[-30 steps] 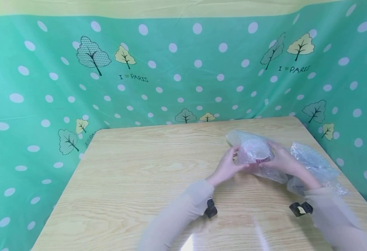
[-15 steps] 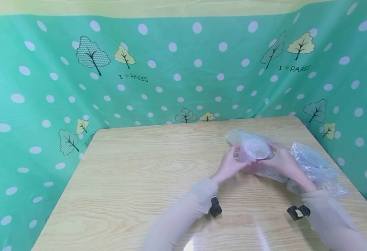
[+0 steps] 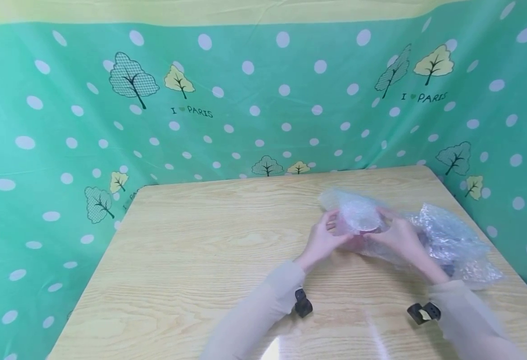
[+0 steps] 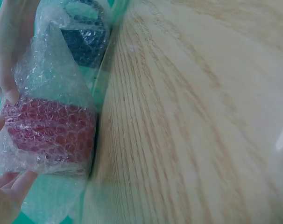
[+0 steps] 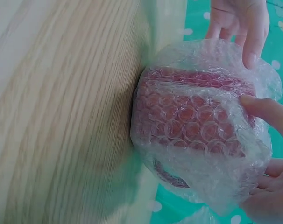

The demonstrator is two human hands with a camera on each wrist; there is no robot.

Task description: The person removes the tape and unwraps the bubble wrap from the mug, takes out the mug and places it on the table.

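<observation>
A red object in bubble wrap stands on the table between both hands. Up close in the right wrist view, the red bundle has a curved loop low on one side, like a mug handle; the wrap blurs its exact shape. My left hand holds its left side, thumb at the front and fingers around the side. On the opposite side my right hand grips the wrap, its thumb pressing the front near the top. Loose wrap spreads behind and to the right of the bundle.
Beside the right hand lies a second bubble-wrapped bundle. A dark blue object with a handle-like opening shows through its wrap in the left wrist view. A polka-dot curtain hangs behind the wooden table.
Both hands and the red bundle have shifted slightly left. More of the second bundle now shows beside the right hand. Neither hand has let go.
</observation>
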